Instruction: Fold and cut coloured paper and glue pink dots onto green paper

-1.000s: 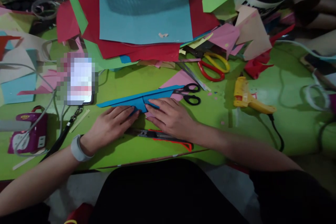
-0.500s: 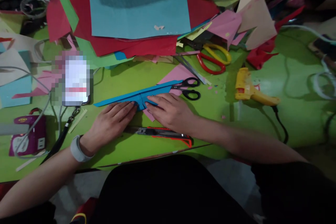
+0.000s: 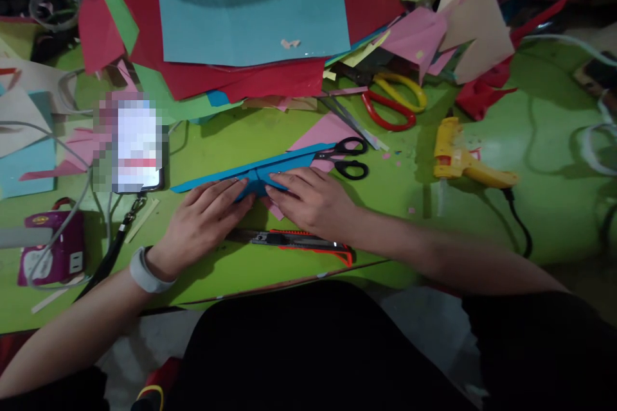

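Observation:
A long strip of folded blue paper [image 3: 255, 173] lies slantwise on the green table, with a crease across its middle. My left hand [image 3: 205, 212] grips its near edge just left of that crease, fingers together and thumb tucked close. On the other side of the crease, my right hand [image 3: 313, 202] has its fingertips on the same paper, pinching it from the right. Black-handled scissors [image 3: 351, 157] stick out from under the paper's right end, over pink paper [image 3: 321, 131]. An orange and black box cutter [image 3: 299, 241] rests between my forearms, its left tip near my left hand.
Coloured sheets [image 3: 250, 13] are piled at the back. Scissors with red and yellow handles [image 3: 393, 103] lie behind on the right, and a yellow glue gun [image 3: 450, 154] with its cord is farther right. At left are a phone [image 3: 137, 148], cables and a purple box [image 3: 53, 244].
The fingers of both hands have shifted slightly on the blue paper, and its raised middle flap now lies more under them. The whole view has tilted a little.

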Demonstrator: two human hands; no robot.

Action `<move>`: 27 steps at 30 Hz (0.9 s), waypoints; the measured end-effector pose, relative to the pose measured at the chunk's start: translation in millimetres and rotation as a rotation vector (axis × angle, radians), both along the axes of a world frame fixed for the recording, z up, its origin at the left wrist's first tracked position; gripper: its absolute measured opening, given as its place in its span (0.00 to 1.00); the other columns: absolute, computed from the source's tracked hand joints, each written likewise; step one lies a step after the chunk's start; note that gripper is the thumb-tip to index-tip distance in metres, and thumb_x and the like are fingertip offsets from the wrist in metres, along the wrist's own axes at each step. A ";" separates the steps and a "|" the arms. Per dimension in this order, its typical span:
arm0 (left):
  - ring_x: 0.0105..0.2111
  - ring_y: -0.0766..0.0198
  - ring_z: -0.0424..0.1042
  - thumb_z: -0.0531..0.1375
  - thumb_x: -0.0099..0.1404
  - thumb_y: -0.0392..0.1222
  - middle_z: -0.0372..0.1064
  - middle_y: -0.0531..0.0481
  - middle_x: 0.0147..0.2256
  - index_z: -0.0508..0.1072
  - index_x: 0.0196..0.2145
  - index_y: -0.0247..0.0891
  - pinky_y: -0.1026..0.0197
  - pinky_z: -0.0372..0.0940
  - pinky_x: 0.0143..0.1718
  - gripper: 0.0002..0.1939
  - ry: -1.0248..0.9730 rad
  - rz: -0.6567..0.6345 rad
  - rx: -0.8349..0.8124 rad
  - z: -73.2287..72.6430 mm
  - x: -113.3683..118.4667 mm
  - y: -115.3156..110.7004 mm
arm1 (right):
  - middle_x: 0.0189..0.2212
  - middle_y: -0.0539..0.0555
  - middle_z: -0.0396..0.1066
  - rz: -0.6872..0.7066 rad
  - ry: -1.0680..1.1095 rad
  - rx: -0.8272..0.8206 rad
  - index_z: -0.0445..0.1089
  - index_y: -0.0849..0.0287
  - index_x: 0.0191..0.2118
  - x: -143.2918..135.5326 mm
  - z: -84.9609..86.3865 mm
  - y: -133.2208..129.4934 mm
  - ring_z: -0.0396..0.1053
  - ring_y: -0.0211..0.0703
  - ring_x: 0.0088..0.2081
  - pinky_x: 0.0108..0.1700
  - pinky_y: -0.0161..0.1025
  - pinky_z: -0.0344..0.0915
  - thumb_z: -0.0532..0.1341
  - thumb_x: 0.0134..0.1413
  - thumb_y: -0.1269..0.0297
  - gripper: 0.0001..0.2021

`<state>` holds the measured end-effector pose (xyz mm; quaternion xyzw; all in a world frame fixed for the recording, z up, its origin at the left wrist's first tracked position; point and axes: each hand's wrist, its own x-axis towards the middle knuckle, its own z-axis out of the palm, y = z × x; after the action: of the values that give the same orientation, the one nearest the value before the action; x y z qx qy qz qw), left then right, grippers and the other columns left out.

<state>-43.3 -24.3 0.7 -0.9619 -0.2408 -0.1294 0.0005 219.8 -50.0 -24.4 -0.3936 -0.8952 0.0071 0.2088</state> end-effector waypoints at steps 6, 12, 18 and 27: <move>0.53 0.52 0.75 0.54 0.72 0.28 0.75 0.41 0.54 0.66 0.64 0.35 0.50 0.70 0.55 0.24 0.056 -0.037 0.042 1.8 3.5 -2.6 | 0.49 0.61 0.77 -0.007 -0.028 0.066 0.78 0.61 0.48 -0.6 -0.1 0.4 0.69 0.49 0.46 0.45 0.46 0.66 0.56 0.68 0.68 0.13; 0.61 0.50 0.69 0.53 0.72 0.30 0.69 0.39 0.61 0.61 0.67 0.34 0.47 0.67 0.61 0.27 0.050 -0.042 -0.037 0.4 4.2 -2.1 | 0.49 0.63 0.76 0.010 0.011 -0.012 0.77 0.63 0.51 0.6 0.8 0.0 0.69 0.52 0.48 0.47 0.49 0.66 0.58 0.66 0.70 0.13; 0.60 0.46 0.69 0.55 0.74 0.47 0.68 0.33 0.60 0.65 0.63 0.27 0.43 0.67 0.60 0.27 0.078 -0.025 0.022 -2.0 8.3 -5.9 | 0.49 0.62 0.76 0.000 -0.041 0.029 0.76 0.62 0.50 0.8 1.4 0.2 0.69 0.50 0.48 0.48 0.47 0.67 0.56 0.67 0.70 0.14; 0.63 0.44 0.66 0.53 0.74 0.57 0.63 0.31 0.63 0.60 0.65 0.28 0.39 0.66 0.62 0.34 0.125 -0.022 -0.025 -1.8 7.1 -5.8 | 0.47 0.61 0.78 0.007 -0.075 0.118 0.78 0.64 0.48 -0.2 7.2 1.0 0.71 0.50 0.46 0.47 0.46 0.70 0.56 0.67 0.70 0.13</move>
<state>-36.3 -30.1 -1.0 -0.9707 -0.2312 -0.0662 0.0024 219.6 -49.0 -17.2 -0.3773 -0.9027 -0.0597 0.1981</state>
